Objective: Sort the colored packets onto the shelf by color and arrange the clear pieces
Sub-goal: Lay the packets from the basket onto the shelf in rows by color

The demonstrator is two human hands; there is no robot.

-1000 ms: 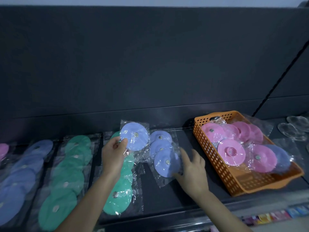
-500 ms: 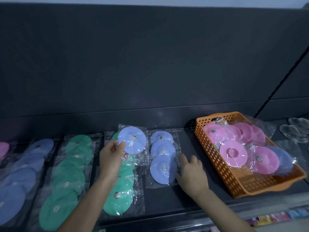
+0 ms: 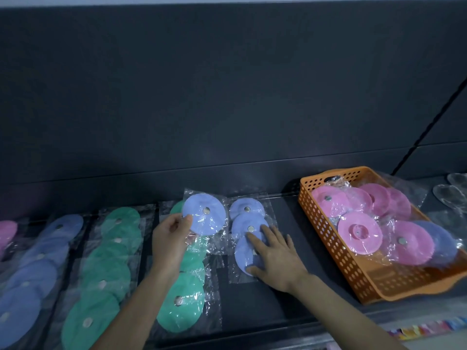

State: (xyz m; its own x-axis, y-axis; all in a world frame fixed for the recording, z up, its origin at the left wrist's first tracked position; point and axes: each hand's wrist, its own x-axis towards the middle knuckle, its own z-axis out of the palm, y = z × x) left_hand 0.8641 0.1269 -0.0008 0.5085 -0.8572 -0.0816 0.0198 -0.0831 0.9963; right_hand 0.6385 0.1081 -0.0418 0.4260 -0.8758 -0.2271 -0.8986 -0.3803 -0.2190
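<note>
My left hand [image 3: 169, 238] pinches a blue disc packet [image 3: 205, 215] by its left edge, held above the green row [image 3: 188, 294]. My right hand [image 3: 274, 258] lies flat with straight fingers on a row of blue packets [image 3: 246, 210] on the dark shelf [image 3: 285, 306], covering the lowest one. Further left lie another green row [image 3: 111, 261] and a blue row [image 3: 38, 269]. An orange basket [image 3: 328, 246] at the right holds pink packets [image 3: 358, 232] and a blue one [image 3: 441, 241]. Clear pieces [image 3: 452, 192] lie at the far right.
A pink packet [image 3: 6, 232] shows at the left edge. The dark back wall [image 3: 227, 97] rises right behind the shelf. Small colourful items [image 3: 427, 327] sit below the shelf's front edge at the lower right.
My right hand has moved up and left from beside the blue row onto it. My left hand keeps holding the blue packet in about the same place.
</note>
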